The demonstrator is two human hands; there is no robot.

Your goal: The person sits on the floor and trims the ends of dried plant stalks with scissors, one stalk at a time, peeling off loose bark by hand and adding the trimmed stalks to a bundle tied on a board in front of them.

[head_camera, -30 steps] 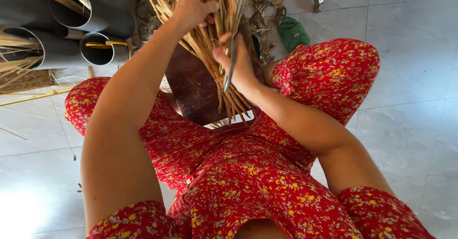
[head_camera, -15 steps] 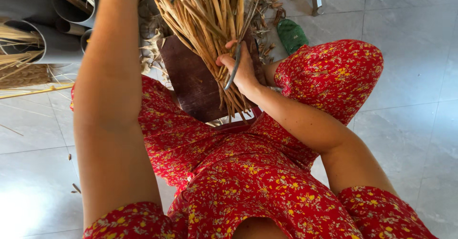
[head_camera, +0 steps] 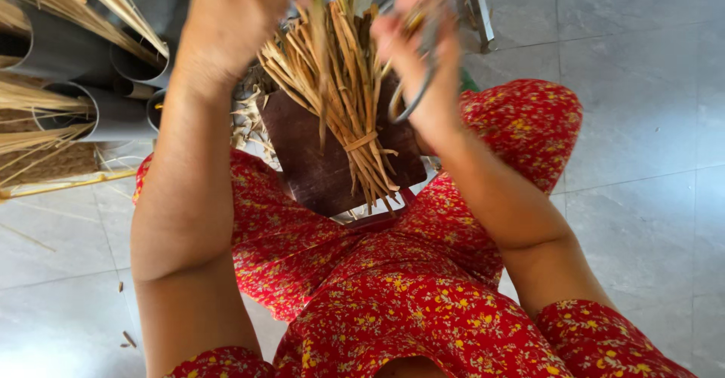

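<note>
Above the dark brown board (head_camera: 317, 159), both hands are holding up a bundle of dry straw (head_camera: 340, 83). The left hand (head_camera: 234, 15) is gripping the top of the bundle. The right hand (head_camera: 415, 53) is closed around grey scissors (head_camera: 419, 83), right beside the straw. A thin strip is tying the straw together near its lower end, just over the board. The board is resting between the knees of the red flowered dress (head_camera: 393, 287). Left of the board, grey pipes (head_camera: 98, 83) are lying with more straw sticking out. No packages or labels are showing.
</note>
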